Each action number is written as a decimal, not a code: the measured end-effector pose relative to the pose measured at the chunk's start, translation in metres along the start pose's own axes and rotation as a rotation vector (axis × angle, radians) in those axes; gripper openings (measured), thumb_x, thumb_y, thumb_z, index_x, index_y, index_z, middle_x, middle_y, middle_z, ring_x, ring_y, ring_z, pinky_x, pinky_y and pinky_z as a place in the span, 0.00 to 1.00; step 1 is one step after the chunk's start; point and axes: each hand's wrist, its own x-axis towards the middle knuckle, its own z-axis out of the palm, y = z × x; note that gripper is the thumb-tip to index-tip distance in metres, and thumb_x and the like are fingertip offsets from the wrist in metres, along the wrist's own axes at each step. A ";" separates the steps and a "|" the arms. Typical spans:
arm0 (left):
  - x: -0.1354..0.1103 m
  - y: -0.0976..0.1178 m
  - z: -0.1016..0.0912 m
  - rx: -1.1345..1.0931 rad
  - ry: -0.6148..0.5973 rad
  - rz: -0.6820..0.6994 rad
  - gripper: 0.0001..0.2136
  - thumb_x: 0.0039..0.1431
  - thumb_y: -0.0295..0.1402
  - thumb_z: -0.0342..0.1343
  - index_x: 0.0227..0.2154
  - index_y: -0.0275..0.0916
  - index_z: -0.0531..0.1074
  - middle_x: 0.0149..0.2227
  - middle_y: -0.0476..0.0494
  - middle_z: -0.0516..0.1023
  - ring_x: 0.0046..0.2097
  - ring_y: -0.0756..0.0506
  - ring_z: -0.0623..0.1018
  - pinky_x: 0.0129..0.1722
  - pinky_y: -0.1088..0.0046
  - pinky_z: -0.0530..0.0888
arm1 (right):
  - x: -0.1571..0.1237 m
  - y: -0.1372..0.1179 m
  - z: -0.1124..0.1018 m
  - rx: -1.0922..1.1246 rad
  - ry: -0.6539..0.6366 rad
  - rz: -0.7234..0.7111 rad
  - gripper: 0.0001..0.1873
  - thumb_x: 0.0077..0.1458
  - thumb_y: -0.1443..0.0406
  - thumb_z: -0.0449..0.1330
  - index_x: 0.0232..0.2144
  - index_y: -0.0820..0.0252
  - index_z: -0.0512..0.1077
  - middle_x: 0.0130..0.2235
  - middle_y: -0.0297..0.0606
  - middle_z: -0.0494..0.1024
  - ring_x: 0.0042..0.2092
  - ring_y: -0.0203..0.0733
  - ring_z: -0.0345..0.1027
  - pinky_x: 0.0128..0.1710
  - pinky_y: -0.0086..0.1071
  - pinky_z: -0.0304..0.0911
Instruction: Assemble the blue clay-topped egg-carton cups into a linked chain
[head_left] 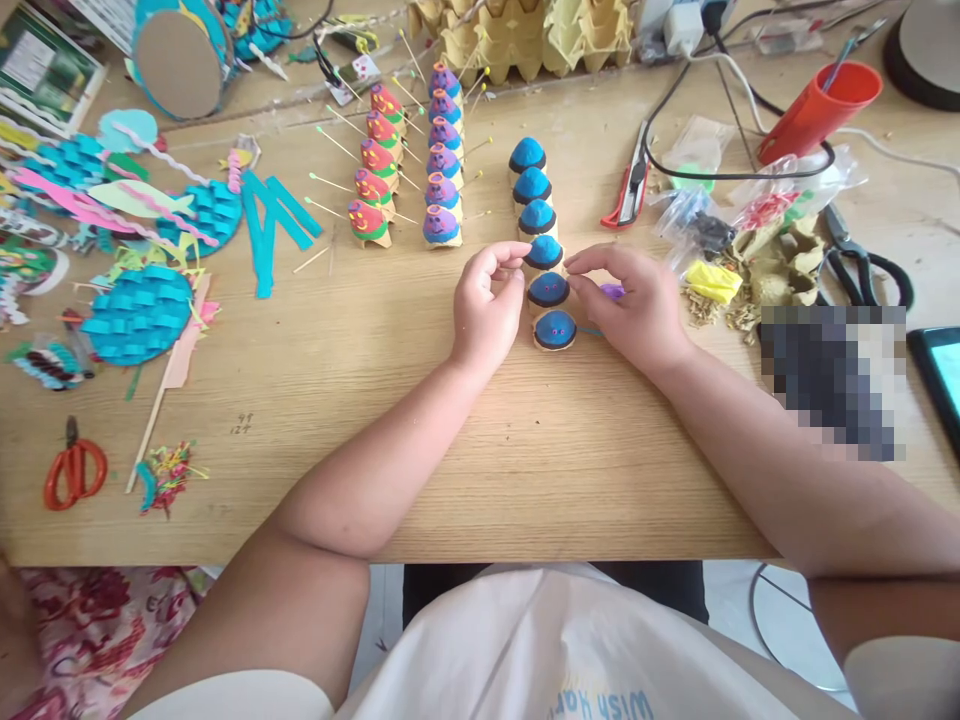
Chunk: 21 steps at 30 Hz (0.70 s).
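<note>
A column of blue domed caps with dark rims, moulded on egg-carton cups, runs up the middle of the table. My left hand [489, 303] is at the left side of a blue cap [544, 250], fingers curled in a pinch. My right hand [637, 308] is pinched at the same cap's right side; anything in either pinch is too small to make out. The two nearest caps, one blue cap [549, 288] and the front blue cap [555, 327], have small purple eye dots. Partly hidden under my right hand is a purple lump [612, 291].
Left of the caps stand rows of red-green figures [371, 222] and purple figures [442, 226] with pins sticking out. Paper crafts [139, 315] and orange scissors [75, 475] lie left. A cutter [628, 190], red cup [817, 115] and black scissors [862, 265] are right.
</note>
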 end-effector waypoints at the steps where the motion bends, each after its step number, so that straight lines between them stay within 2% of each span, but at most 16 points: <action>1: 0.000 0.000 0.000 -0.012 0.009 0.001 0.08 0.73 0.32 0.55 0.49 0.46 0.77 0.49 0.47 0.84 0.51 0.48 0.82 0.54 0.68 0.79 | 0.001 0.001 -0.001 -0.015 0.029 -0.021 0.02 0.65 0.64 0.66 0.37 0.52 0.80 0.41 0.38 0.86 0.45 0.48 0.80 0.49 0.44 0.73; 5: -0.001 0.005 -0.002 -0.054 0.039 0.037 0.08 0.74 0.40 0.56 0.48 0.46 0.76 0.50 0.47 0.83 0.51 0.48 0.82 0.54 0.68 0.79 | 0.002 0.004 -0.003 -0.072 0.105 -0.061 0.10 0.67 0.59 0.64 0.33 0.53 0.78 0.33 0.37 0.82 0.38 0.45 0.76 0.44 0.42 0.71; 9: -0.004 0.013 -0.003 -0.049 0.055 0.094 0.12 0.74 0.47 0.56 0.48 0.47 0.78 0.49 0.47 0.83 0.52 0.47 0.82 0.55 0.67 0.78 | -0.001 0.005 -0.005 -0.035 0.082 -0.033 0.22 0.72 0.49 0.56 0.30 0.52 0.74 0.27 0.36 0.74 0.33 0.44 0.70 0.39 0.42 0.71; 13: -0.006 0.018 -0.004 -0.040 0.025 0.117 0.12 0.74 0.47 0.56 0.48 0.48 0.78 0.48 0.46 0.83 0.52 0.46 0.81 0.57 0.65 0.78 | -0.003 0.002 -0.004 0.063 0.037 -0.005 0.25 0.73 0.45 0.52 0.30 0.51 0.71 0.27 0.36 0.71 0.33 0.44 0.69 0.40 0.43 0.72; 18: -0.008 0.017 -0.005 -0.049 0.012 0.115 0.12 0.74 0.47 0.55 0.49 0.49 0.78 0.49 0.46 0.82 0.53 0.45 0.81 0.57 0.65 0.78 | 0.000 -0.005 -0.003 0.213 -0.040 0.036 0.20 0.67 0.44 0.62 0.35 0.53 0.72 0.32 0.36 0.73 0.36 0.42 0.69 0.38 0.39 0.70; 21: -0.008 0.016 -0.005 -0.049 0.018 0.143 0.13 0.73 0.49 0.55 0.49 0.49 0.77 0.50 0.47 0.82 0.53 0.45 0.81 0.57 0.65 0.78 | 0.002 -0.008 -0.002 0.309 -0.042 0.101 0.22 0.61 0.43 0.67 0.34 0.53 0.72 0.31 0.35 0.73 0.35 0.40 0.67 0.34 0.36 0.66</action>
